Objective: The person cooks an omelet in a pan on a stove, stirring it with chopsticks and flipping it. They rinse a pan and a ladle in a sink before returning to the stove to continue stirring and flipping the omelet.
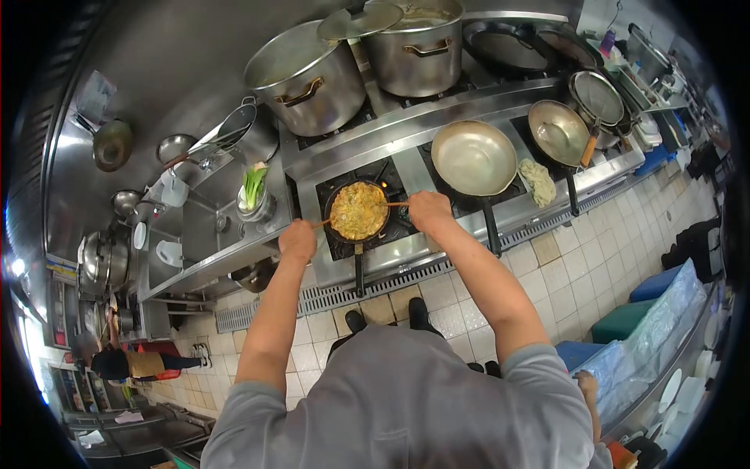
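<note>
A black frying pan (359,270) sits on the front left burner with its handle toward me. A yellow, chunky egg-like mixture (358,211) with green and orange bits fills it. My left hand (298,241) is closed around a thin wooden utensil (321,223) that reaches the pan's left edge. From the right, my right hand (430,213) grips a second wooden utensil (397,204), its tip at the mixture's right side. Whether these are spoons, spatulas or chopsticks cannot be made out. An orange flame (383,184) shows beside the pan.
A wide pale frying pan (473,156) and a crumpled cloth (537,183) lie to the right. Two stockpots (308,82) (414,59) stand behind. Leafy greens (254,186) sit in a container by the left sink (168,234). Another person (141,364) stands far left; a hand (586,384) shows lower right.
</note>
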Available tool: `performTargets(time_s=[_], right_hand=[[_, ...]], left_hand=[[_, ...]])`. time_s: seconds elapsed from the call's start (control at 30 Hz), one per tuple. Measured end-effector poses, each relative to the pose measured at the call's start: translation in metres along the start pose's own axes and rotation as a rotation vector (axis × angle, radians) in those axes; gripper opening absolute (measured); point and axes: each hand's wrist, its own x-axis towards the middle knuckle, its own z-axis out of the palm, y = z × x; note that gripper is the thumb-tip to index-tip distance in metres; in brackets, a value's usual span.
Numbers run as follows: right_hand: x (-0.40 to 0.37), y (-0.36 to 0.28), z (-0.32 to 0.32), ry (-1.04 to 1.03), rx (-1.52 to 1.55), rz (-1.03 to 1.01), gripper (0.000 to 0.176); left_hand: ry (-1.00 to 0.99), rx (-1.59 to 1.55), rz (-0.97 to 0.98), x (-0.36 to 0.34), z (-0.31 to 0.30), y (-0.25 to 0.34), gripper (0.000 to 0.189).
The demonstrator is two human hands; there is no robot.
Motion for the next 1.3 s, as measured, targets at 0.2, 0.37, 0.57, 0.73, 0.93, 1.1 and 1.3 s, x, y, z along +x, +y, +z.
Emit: performTargets(time_s=[0.2, 0.37, 0.57, 0.73, 0.93, 1.1, 1.3], right_hand=[[0.007, 0.001, -0.008, 0.098, 0.033, -0.054, 0.022], [0.018, -0.007, 0.002, 0.037, 0.0, -0.02, 0.023], [0.013, -0.011, 0.021, 0.043, 0.012, -0.103, 0.023], [-0.009, -0.01, -0.001, -0.039, -0.05, -0.006, 0.023], [-0.065, -0.046, 0.055, 0.28, 0.723, -0.115, 0.039], [-0.12, -0.21, 0.116, 0.087, 1.242, -0.321, 0.024], [-0.118, -0.212, 0.181, 0.264, 0.808, -0.376, 0.022]], left_hand=[[0.0, -0.075, 0.088, -0.019, -0.015, 0.052, 0.026], [-0.044, 0.025, 0.094, -0.002, 0.016, 0.055, 0.027], [0.067, -0.103, 0.214, -0.022, 0.0, 0.034, 0.025], [-0.018, -0.041, 0.129, -0.021, 0.003, 0.017, 0.026], [0.015, -0.793, -0.034, -0.068, 0.051, -0.043, 0.021], [-0.61, -2.176, -0.441, -0.133, 0.103, -0.051, 0.025], [-0.212, -2.137, -0.746, -0.227, 0.153, -0.186, 0.016]])
